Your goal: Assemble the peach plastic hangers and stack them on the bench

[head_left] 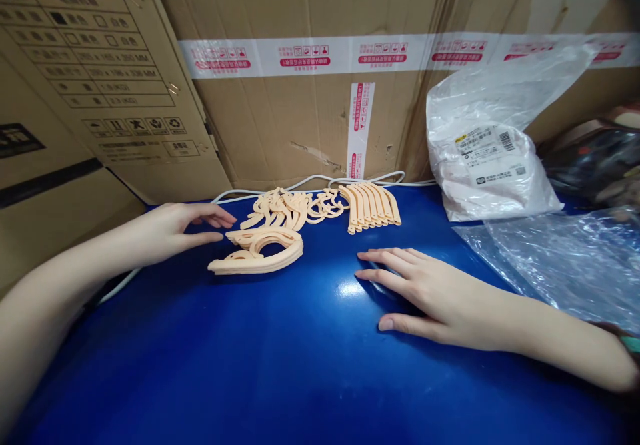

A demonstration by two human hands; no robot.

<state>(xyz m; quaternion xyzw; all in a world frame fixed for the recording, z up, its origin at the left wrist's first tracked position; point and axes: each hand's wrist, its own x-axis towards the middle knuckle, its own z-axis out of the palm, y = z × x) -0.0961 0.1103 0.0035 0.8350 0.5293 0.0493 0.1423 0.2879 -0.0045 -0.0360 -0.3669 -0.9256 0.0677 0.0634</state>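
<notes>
My left hand (185, 228) is open beside a small stack of beige curved plastic pieces (280, 258) that look like folded hangers. Its thumb and fingertips come close to the stack; I cannot tell whether they touch it. Behind the stack lies a loose pile of beige curved arms (283, 210). Small beige hooks (325, 206) sit to the right of that pile. Farther right, several beige arms (373, 206) are lined up side by side in a row. My right hand (420, 291) rests palm down with fingers spread, in front of the row and holding nothing.
Everything lies on a blue tabletop (250, 365). Cardboard boxes (310, 125) wall off the back and left. A white cable (300, 181) runs along the back. At the right stand a white plastic bag (490, 171) and flat clear plastic film (565, 265).
</notes>
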